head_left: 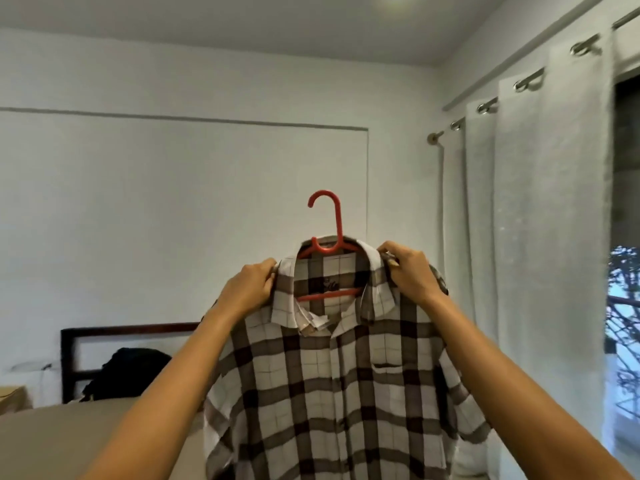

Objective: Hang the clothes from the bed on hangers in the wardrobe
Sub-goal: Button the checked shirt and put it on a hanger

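Note:
A brown and white checked shirt (332, 382) hangs on a red plastic hanger (329, 223), held up in front of me at chest height. The hanger's hook sticks up above the collar, and its lower bar shows inside the open neck. My left hand (247, 289) grips the shirt at its left shoulder beside the collar. On the other side, my right hand (410, 271) pinches the collar and shoulder. The shirt's front faces me, with a chest pocket on the right. No wardrobe is in view.
The bed (69, 434) with a beige cover lies low on the left, with a dark wooden headboard (114, 332) and a dark heap of cloth (135, 370) on it. White curtains (540, 220) on a rod hang on the right beside a window. A white wall stands ahead.

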